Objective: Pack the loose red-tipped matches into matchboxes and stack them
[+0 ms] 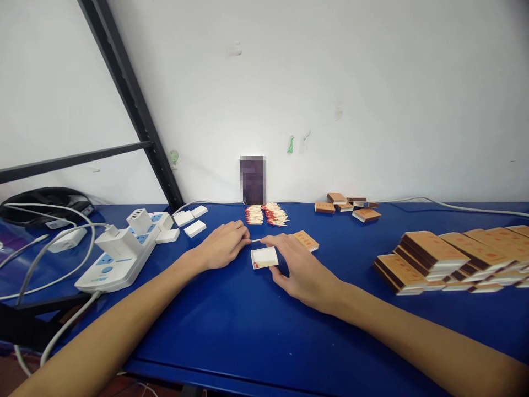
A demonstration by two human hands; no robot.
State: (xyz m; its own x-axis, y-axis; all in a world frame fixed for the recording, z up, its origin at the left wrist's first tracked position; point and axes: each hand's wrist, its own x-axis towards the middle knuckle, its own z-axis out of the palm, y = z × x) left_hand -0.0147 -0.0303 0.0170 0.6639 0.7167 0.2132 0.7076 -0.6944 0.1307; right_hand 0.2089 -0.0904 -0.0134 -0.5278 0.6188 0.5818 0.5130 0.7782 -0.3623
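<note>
In the middle of the blue table lies a white matchbox tray (268,256) with a few red-headed matches along its lower left side. My right hand (303,270) curves round the tray's right end, thumb at the near edge and fingers at the far edge. My left hand (227,243) is closed in a pinch just beyond the tray's left corner, on a thin matchstick (255,241) that reaches toward my right fingertips. An orange matchbox cover (306,241) lies partly hidden behind my right hand. Two piles of matches (254,215) lie beyond my hands.
Stacked matchboxes (433,253) fill the right side. Several more matchboxes (345,205) lie near the wall. White trays (195,228) sit at left beside a power strip (124,256) with cables. A blurred dark rectangle (253,181) leans on the wall. A black metal frame (128,82) rises at left.
</note>
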